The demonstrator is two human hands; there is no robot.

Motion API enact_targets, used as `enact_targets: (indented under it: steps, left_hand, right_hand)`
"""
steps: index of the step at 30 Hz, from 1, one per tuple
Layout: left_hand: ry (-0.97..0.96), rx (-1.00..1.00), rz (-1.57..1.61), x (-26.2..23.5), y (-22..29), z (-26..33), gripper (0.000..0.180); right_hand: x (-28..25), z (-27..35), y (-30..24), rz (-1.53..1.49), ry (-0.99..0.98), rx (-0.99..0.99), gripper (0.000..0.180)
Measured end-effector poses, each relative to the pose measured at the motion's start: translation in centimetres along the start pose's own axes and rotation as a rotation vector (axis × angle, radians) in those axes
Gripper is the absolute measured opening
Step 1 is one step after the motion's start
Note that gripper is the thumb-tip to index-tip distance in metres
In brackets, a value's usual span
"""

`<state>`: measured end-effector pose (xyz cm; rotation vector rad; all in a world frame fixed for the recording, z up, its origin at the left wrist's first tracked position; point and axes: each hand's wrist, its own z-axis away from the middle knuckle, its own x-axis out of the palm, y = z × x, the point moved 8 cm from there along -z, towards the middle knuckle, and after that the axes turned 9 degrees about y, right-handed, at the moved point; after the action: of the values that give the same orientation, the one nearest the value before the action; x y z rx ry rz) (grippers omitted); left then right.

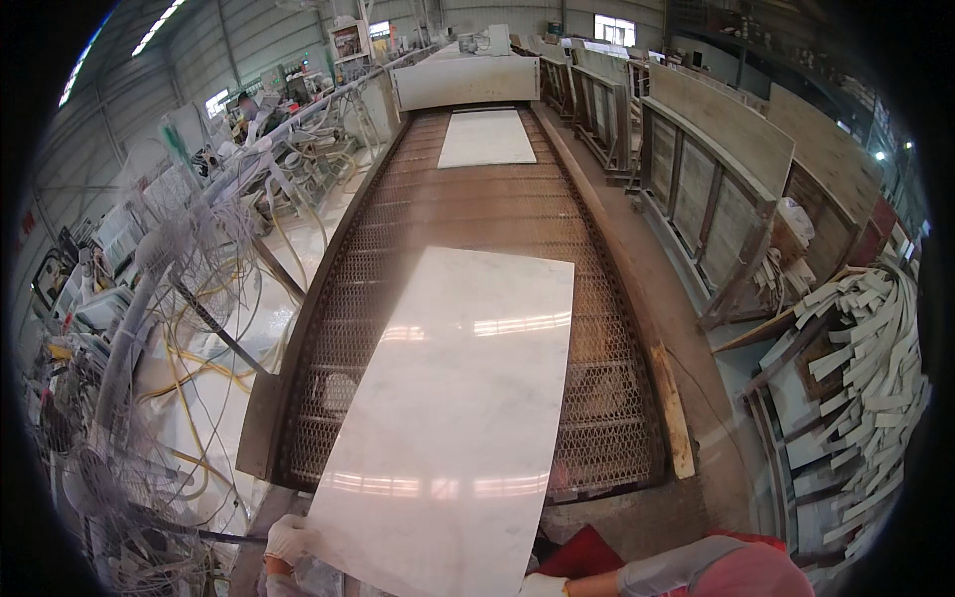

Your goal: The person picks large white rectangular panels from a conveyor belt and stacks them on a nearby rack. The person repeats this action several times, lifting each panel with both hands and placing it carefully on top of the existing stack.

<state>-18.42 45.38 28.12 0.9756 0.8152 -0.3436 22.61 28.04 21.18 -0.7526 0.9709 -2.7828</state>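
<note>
A large polished white stone slab (458, 398) with faint grey veining stretches away from me, tilted across the near end of a chain-mesh conveyor (597, 398). My left hand (290, 540), in a white glove, is closed on the slab's near left edge. Down at the lower rim of the picture, my right hand (545, 585), also gloved, grips the near right corner; its fingers are mostly hidden. Farther along the belt lies a second white slab (487, 137), flat, just before the machine's pale hood (468, 82).
Hoses and cables hang among dusty fans (164, 244) on the left. Along the right stand wooden frames with upright panels (696, 189) and a heap of pale offcut strips (865, 388). A wooden rail (672, 408) edges the conveyor. Another person (247, 105) is far left.
</note>
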Motion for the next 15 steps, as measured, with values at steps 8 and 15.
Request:
enact_targets:
  steps: [8, 15]
  left_hand:
    - [0.435, 0.039, -0.087, -3.3, -4.1, -1.4, 0.035]
    - [0.693, -0.237, 0.261, -1.5, -9.1, -0.7, 0.046]
  right_hand:
    - [5.6, 0.2, 1.3, 0.008, 0.077, 0.15, 0.006]
    - [5.1, -1.0, -1.0, 0.059, 0.028, 0.097, 0.006]
